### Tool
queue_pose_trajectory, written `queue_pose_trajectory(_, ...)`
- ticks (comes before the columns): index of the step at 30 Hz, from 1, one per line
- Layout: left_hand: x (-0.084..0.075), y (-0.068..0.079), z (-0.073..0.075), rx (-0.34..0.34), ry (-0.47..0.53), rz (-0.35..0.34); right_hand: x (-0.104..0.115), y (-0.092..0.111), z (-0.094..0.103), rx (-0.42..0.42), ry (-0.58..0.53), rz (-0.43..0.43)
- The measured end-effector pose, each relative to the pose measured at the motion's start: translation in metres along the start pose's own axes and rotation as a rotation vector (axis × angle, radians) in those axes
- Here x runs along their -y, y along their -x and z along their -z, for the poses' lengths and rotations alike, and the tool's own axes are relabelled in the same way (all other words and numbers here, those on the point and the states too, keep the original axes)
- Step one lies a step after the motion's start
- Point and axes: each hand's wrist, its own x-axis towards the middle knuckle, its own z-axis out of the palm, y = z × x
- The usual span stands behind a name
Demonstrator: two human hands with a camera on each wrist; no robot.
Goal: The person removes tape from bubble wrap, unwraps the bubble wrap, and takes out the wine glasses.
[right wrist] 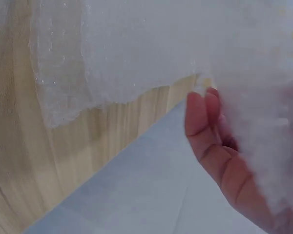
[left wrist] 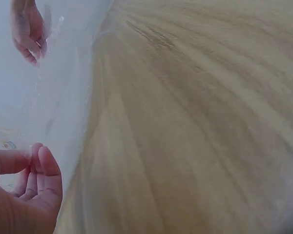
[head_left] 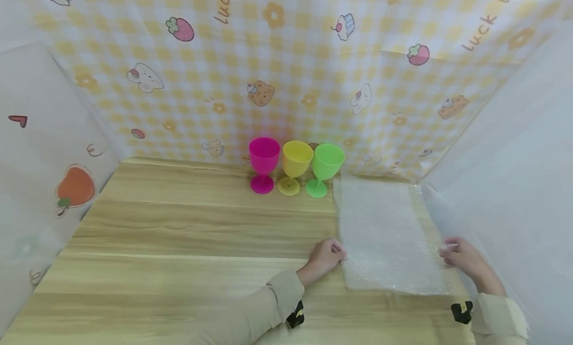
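A clear sheet of bubble wrap (head_left: 387, 235) lies at the right side of the wooden table, its far end near the patterned backdrop. My left hand (head_left: 326, 257) pinches its left edge between thumb and fingers. On the opposite edge, my right hand (head_left: 464, 259) grips the wrap with the thumb and fingertips. In the right wrist view, the film (right wrist: 136, 44) rises toward the fingers (right wrist: 200, 117), and part of it hangs in front of that hand. The left wrist view shows the thumb and fingertips (left wrist: 50, 163) meeting at the film.
Pink (head_left: 264, 158), yellow (head_left: 297, 158) and green (head_left: 328, 162) plastic goblets stand upright in a row at the back of the table (head_left: 179, 225), just left of the wrap's far end. A checked cloth backdrop (head_left: 295, 61) rises behind them. White sheets (head_left: 506, 151) flank both sides.
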Motion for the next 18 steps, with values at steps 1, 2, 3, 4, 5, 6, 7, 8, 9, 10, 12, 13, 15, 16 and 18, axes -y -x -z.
queue_pose_trajectory(1,0.001,0.000,-0.001,-0.015,-0.003,-0.004,0.000,-0.002,-0.001,0.005,-0.003,0.002)
queue_pose_trajectory(2,0.002,0.000,-0.002,-0.023,0.003,-0.010,0.000,-0.005,-0.002,-0.001,-0.004,-0.002)
queue_pose_trajectory(3,0.003,0.000,-0.003,-0.026,0.015,-0.012,0.000,-0.007,-0.004,-0.010,-0.001,-0.010)
queue_pose_trajectory(4,0.004,0.001,-0.004,-0.023,0.029,-0.016,0.000,-0.009,-0.005,-0.026,0.006,-0.020)
queue_pose_trajectory(5,0.004,0.002,-0.006,-0.017,0.046,-0.018,0.000,-0.010,-0.006,-0.048,0.017,-0.028)
queue_pose_trajectory(6,0.006,0.002,-0.007,-0.006,0.064,-0.019,0.000,-0.011,-0.007,-0.072,0.026,-0.037)
queue_pose_trajectory(7,0.006,0.003,-0.009,0.006,0.083,-0.017,-0.001,-0.013,-0.008,-0.096,0.042,-0.044)
queue_pose_trajectory(8,0.007,0.004,-0.011,0.019,0.105,-0.009,-0.002,-0.014,-0.008,-0.113,0.045,-0.057)
queue_pose_trajectory(9,0.008,0.005,-0.013,0.028,0.117,-0.004,-0.002,-0.015,-0.009,-0.122,0.046,-0.066)
queue_pose_trajectory(10,0.009,0.006,-0.014,0.034,0.122,-0.002,-0.003,-0.015,-0.009,-0.134,0.054,-0.071)
queue_pose_trajectory(12,0.011,0.008,-0.017,0.030,0.116,-0.011,-0.006,-0.015,-0.009,-0.147,0.061,-0.079)
queue_pose_trajectory(13,0.012,0.009,-0.018,0.026,0.106,-0.012,-0.007,-0.015,-0.009,-0.149,0.066,-0.076)
queue_pose_trajectory(15,0.013,0.009,-0.019,0.010,0.068,-0.019,-0.009,-0.014,-0.008,-0.145,0.068,-0.064)
queue_pose_trajectory(16,0.014,0.010,-0.019,0.000,0.046,-0.025,-0.009,-0.013,-0.007,-0.146,0.076,-0.057)
queue_pose_trajectory(18,0.014,0.010,-0.019,-0.014,0.005,-0.027,-0.011,-0.013,-0.006,-0.151,0.095,-0.039)
